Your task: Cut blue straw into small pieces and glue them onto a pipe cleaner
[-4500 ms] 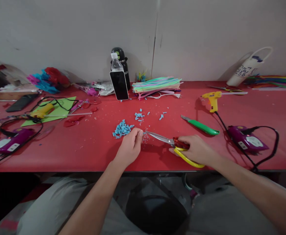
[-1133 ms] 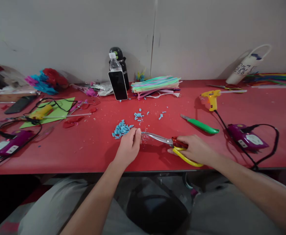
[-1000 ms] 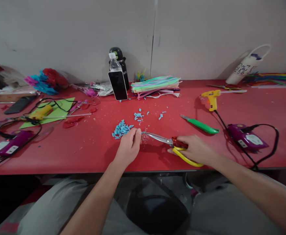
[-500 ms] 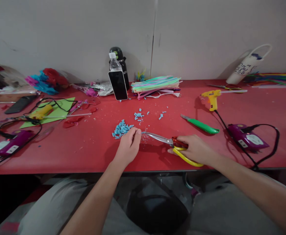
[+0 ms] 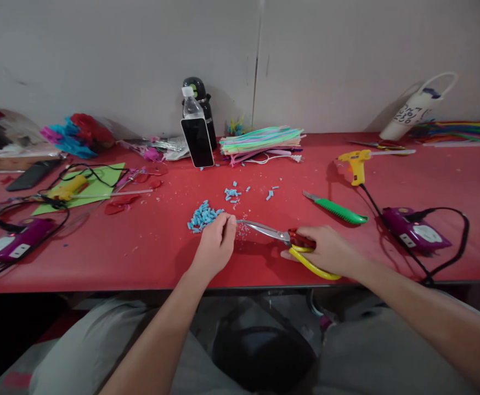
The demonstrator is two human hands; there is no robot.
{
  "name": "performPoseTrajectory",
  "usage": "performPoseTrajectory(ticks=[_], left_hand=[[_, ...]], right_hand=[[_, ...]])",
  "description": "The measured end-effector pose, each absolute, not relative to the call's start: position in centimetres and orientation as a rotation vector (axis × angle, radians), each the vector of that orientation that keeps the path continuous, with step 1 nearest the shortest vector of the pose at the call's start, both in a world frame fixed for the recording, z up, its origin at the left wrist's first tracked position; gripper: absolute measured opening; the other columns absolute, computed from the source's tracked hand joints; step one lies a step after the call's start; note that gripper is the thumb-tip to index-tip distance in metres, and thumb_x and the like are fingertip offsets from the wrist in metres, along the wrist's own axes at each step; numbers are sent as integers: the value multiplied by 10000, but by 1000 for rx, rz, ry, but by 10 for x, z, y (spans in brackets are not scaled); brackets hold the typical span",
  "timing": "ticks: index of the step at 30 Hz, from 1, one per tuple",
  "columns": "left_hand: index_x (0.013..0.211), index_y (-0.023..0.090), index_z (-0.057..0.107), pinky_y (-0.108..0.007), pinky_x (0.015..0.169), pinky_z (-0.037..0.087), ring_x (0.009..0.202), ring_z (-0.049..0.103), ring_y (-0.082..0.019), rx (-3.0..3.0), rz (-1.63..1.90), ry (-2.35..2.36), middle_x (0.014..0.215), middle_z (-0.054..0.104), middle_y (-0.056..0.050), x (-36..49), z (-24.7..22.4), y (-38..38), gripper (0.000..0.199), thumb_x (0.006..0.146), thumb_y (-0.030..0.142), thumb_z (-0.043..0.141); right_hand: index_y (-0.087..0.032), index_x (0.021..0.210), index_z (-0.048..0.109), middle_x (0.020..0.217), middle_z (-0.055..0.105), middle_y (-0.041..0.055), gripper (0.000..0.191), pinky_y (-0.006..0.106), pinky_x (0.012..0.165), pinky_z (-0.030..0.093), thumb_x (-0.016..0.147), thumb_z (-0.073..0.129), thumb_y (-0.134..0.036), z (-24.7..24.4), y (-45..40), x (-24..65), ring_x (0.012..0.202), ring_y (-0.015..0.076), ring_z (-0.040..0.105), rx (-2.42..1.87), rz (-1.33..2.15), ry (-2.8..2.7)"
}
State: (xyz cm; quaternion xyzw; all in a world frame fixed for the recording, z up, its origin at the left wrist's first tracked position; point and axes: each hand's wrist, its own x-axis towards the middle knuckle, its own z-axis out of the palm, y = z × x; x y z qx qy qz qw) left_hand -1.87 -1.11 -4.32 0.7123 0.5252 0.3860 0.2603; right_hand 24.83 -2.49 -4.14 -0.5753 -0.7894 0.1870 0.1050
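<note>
My right hand [image 5: 326, 249] is closed round the red and yellow handles of a pair of scissors [image 5: 278, 236]. The blades point left and their tips meet my left hand [image 5: 218, 237]. Thumb and fingers of the left hand are pinched together on a small blue piece, mostly hidden, whose end shows at the blade tips. Just behind that hand lies a heap of short blue pieces [image 5: 202, 215]. A smaller cluster of blue pieces [image 5: 232, 194] is farther back, with pale crumbs around the blades.
A green utility knife [image 5: 340, 211] and a yellow glue gun [image 5: 357, 164] lie to the right, beside a purple power strip [image 5: 418, 233] with a cable. Behind are a bundle of pastel pipe cleaners [image 5: 260, 144] and a phone [image 5: 197, 144] leaning on a bottle.
Hardly anything differs. Both hands keep their places, with the scissors still at the left fingertips; the whole view has shifted very slightly.
</note>
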Motion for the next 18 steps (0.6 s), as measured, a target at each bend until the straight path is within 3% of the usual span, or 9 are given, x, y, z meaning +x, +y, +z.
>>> performPoseTrajectory(ticks=[18], left_hand=[[732,198,430,-268,605,334,600,446,-119,1942,1034,1393,661,461,23,-18,-42,-11,313,1001,335,347]], right_hand=[[-218,653,484,578,533,-17,463,247,499,255,759,608,-652,-41,-23,248,514,123,429,-1697,559,-2341]])
